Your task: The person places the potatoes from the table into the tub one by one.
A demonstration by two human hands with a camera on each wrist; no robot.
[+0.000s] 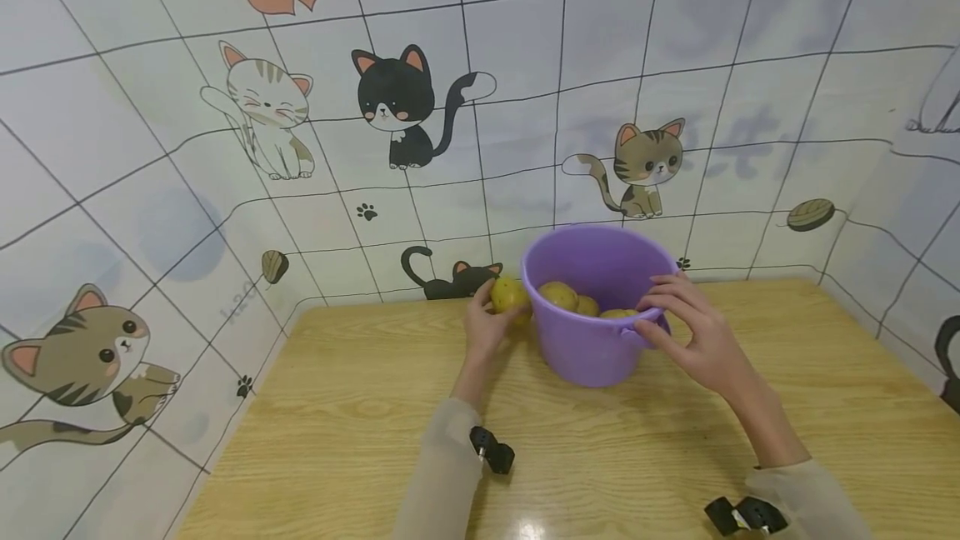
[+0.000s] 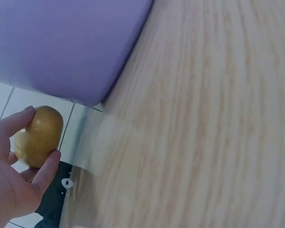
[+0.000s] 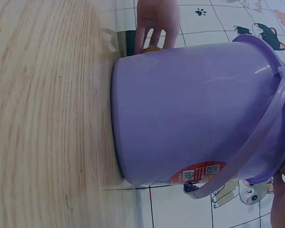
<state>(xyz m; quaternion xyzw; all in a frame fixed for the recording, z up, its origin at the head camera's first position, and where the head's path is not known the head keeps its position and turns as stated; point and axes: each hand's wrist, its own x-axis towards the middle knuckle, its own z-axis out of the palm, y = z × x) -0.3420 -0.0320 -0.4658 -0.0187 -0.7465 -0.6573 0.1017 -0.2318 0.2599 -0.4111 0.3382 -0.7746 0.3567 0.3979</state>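
Observation:
A purple bucket stands upright on the wooden table, with several potatoes inside it. Just left of the bucket, my left hand holds one potato between thumb and fingers. In the left wrist view that potato is smooth and yellow-brown, apart from the bucket wall. My right hand grips the bucket's rim at the right, thumb outside and fingers over the edge. The right wrist view shows the bucket's handle hanging down its side and a red label.
The light wooden table reaches back to a wall with a tile pattern and cartoon cats. The wall stands close behind the bucket and continues on both sides. A small black device sits on the left wrist.

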